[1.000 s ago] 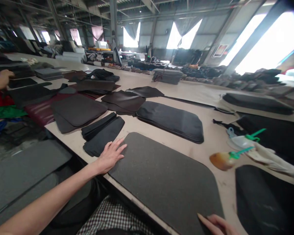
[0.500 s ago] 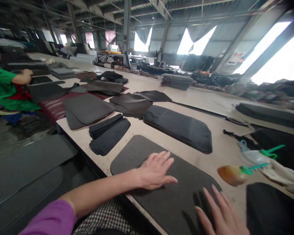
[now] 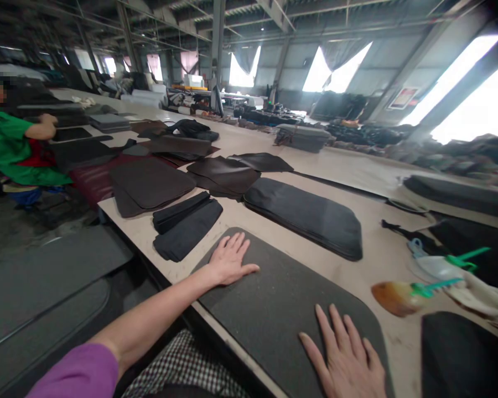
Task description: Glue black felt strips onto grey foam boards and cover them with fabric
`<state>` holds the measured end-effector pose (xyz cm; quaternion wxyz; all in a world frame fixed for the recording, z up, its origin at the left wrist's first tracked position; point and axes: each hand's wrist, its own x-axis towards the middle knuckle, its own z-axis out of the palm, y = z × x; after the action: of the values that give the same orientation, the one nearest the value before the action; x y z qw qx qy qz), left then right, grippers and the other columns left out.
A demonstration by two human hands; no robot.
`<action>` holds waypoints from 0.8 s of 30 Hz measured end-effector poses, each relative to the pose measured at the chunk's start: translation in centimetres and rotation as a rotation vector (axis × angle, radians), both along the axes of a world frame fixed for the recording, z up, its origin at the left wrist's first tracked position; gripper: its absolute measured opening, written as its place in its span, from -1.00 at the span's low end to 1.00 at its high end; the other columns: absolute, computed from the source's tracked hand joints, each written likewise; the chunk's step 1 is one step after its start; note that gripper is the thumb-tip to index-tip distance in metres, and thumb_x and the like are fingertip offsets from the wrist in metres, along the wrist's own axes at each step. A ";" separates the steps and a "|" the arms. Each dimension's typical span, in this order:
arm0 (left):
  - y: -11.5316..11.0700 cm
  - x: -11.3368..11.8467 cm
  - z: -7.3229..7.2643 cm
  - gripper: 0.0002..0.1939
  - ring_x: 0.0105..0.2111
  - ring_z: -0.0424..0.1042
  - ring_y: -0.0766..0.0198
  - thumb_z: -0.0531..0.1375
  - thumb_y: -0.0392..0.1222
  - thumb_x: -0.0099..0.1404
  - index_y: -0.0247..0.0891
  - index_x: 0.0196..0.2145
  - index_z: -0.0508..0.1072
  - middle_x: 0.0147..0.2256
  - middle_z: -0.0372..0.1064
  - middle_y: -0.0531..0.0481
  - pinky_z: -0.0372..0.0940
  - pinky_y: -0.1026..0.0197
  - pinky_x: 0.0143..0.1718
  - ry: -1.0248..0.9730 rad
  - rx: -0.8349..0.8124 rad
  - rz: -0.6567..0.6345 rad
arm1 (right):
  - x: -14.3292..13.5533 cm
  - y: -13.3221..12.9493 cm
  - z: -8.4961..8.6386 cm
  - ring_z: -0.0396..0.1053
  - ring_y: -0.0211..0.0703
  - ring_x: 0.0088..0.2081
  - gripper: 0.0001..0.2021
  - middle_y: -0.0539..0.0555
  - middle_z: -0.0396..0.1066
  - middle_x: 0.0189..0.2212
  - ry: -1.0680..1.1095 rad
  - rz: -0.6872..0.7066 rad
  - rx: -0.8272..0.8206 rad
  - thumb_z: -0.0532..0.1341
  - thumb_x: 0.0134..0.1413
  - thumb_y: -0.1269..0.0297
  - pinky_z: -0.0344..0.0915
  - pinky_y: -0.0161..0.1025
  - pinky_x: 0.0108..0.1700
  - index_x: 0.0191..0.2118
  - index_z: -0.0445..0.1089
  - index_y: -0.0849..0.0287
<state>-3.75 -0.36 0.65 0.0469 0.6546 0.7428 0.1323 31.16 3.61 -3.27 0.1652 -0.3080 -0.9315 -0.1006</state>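
Observation:
A large dark grey sheet with rounded corners [image 3: 286, 287] lies flat along the near edge of the table. My left hand [image 3: 231, 260] rests on its far left part, fingers spread, holding nothing. Over the sheet's right part is my right hand [image 3: 343, 351], also spread and without anything in it; its wrist is cut off by the bottom edge. Just beyond the sheet is a stack of black pieces [image 3: 302, 215]. Folded black strips [image 3: 186, 229] lie to the left, near the table edge.
Brown sheets [image 3: 151, 185] lie farther back on the table [image 3: 373, 213]. At right are an amber bottle with a green top [image 3: 398, 297], a white cloth [image 3: 487, 298] and a black piece [image 3: 460, 348]. A person in green [image 3: 8, 141] works at far left.
My left hand has slid away and to the left over the sheet. My right hand has moved left and farther onto the sheet, its fingers now more fully in view.

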 end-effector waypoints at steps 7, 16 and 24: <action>-4.3 5.3 0.9 -0.03 0.46 -0.22 -0.01 -0.18 0.45 0.38 -0.39 0.42 0.05 0.45 -0.19 -0.29 -0.18 -0.07 0.41 0.041 0.091 -0.140 | 0.2 -0.1 -0.2 -0.33 0.38 0.45 -0.43 0.17 0.13 0.37 -0.024 0.015 -0.071 -0.20 0.32 0.32 -0.04 0.56 0.19 -0.01 0.58 -0.01; -9.1 0.4 0.5 -0.16 0.44 -0.11 0.08 -0.19 0.38 0.45 -0.26 0.42 0.08 0.44 -0.10 -0.19 -0.18 -0.05 0.39 0.129 0.016 -0.116 | -1.0 -1.0 0.6 -0.20 0.23 0.45 -0.31 0.27 -0.02 0.42 -0.042 -0.224 -0.087 -0.27 0.39 -0.08 -0.07 0.34 0.32 0.35 0.23 0.21; -8.1 0.4 -1.9 -0.24 0.43 -0.07 -0.01 -0.06 0.29 0.46 -0.18 0.43 0.09 0.45 -0.11 -0.17 -0.17 -0.13 0.38 0.242 0.163 -0.283 | -2.3 -2.1 3.9 -0.13 0.21 0.44 -0.30 0.20 -0.08 0.45 -0.103 -0.329 -0.255 -0.02 0.38 -0.22 -0.12 0.27 0.37 0.43 0.07 0.11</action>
<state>-3.32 -8.51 -1.22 -0.0779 0.7651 0.6306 0.1044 28.84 1.53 0.61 0.0587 -0.4687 -0.8811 -0.0232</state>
